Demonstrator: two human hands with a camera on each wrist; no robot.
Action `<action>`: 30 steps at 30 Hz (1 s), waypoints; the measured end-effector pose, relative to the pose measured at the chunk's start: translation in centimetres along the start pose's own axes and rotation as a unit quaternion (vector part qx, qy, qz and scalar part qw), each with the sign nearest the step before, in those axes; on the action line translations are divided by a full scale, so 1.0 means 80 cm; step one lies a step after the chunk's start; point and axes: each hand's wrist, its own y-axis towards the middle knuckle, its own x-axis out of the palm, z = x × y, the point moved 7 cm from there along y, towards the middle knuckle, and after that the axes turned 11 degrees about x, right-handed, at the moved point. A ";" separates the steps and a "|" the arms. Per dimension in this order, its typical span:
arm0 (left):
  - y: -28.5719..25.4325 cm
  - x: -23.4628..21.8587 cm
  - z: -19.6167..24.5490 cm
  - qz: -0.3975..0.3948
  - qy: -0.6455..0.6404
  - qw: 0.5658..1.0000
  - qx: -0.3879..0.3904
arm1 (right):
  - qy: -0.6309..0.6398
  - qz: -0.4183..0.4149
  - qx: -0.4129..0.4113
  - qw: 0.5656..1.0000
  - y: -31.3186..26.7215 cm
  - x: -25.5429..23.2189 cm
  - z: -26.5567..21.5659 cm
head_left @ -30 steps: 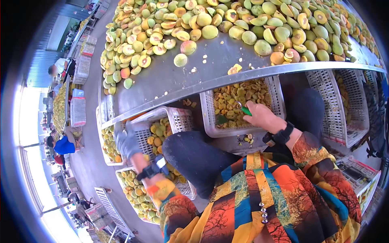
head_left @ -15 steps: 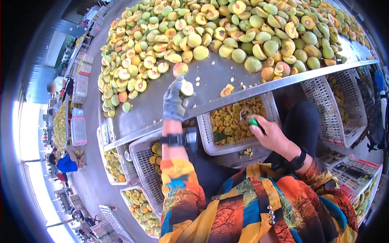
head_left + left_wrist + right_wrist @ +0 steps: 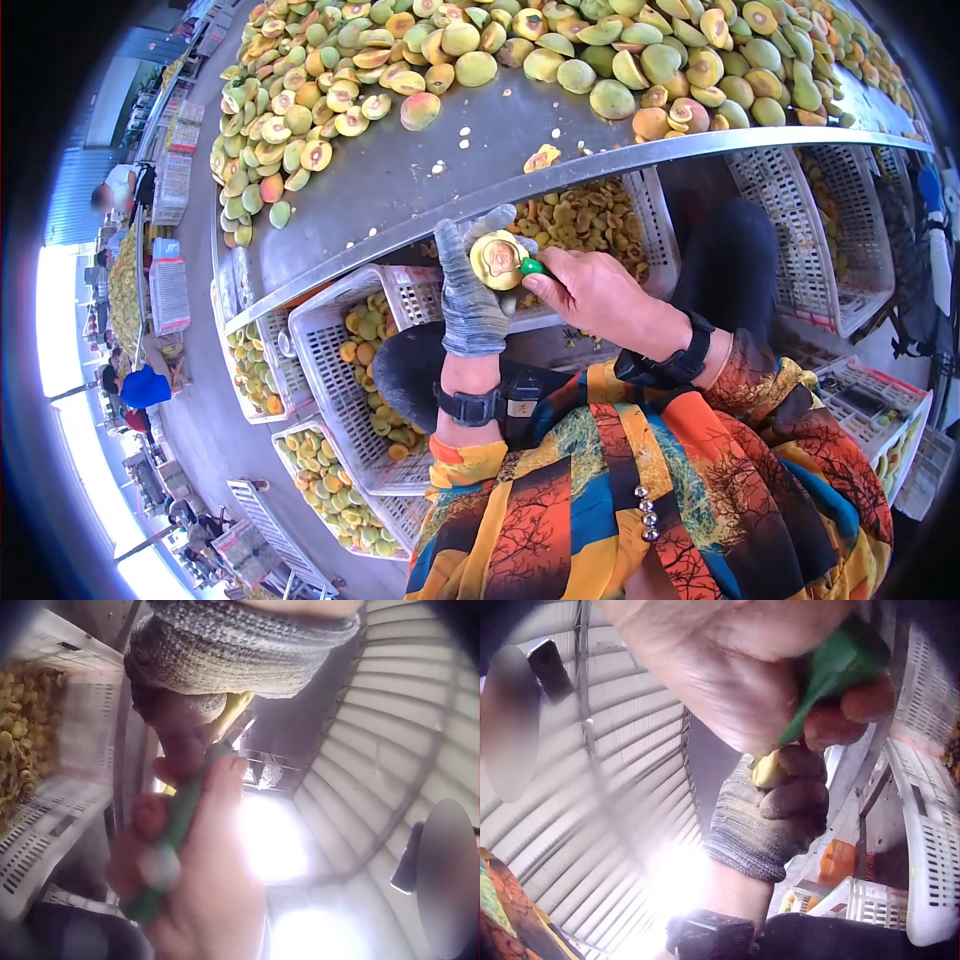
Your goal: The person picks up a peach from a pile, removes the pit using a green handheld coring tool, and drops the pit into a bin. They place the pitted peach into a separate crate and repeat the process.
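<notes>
- Moved: gloved left hand (image 3: 470,300), back from over table (image 3: 390,200) to beside right hand (image 3: 600,295).
- Left fingers grip halved fruit (image 3: 495,257), cut face up, on the person's side of the table edge.
- Green-handled tool (image 3: 535,267) at fruit's right edge; tip hidden.
- Right fingers clenched around the handle.

A broad metal table (image 3: 400,190) with a dull grey top and a raised, shiny rim spans the scene, its surface catching a bright glint towards the far right. To the left stretches a smooth grey floor (image 3: 200,400), where a white slatted rack (image 3: 275,530) stands at the near left. Beyond, blue ribbed wall panelling (image 3: 74,205) meets tall openings (image 3: 60,315) washed out by daylight. Overhead, a pale ribbed ceiling (image 3: 405,682) runs past dark beams, with blinding white glare (image 3: 274,840) below it.
</notes>
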 end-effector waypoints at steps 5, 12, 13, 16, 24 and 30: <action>-0.001 0.006 -0.004 0.005 -0.030 0.998 0.050 | -0.028 0.007 0.021 0.999 -0.008 0.000 0.003; 0.000 0.010 -0.010 -0.011 -0.132 0.984 0.120 | -0.056 -0.039 0.118 0.991 -0.015 0.006 0.007; 0.003 0.007 -0.015 -0.012 -0.131 0.984 0.120 | -0.056 -0.038 0.119 0.991 -0.015 0.008 0.007; 0.006 0.001 -0.027 0.003 -0.191 0.976 0.101 | -0.036 -0.039 0.121 0.991 -0.018 0.017 0.011; 0.006 0.007 -0.017 -0.068 -0.086 0.993 0.044 | -0.013 -0.101 0.020 0.995 -0.024 0.029 0.018; 0.012 0.005 -0.011 -0.148 0.040 0.987 0.041 | 0.196 -0.343 0.259 0.881 -0.029 0.045 0.027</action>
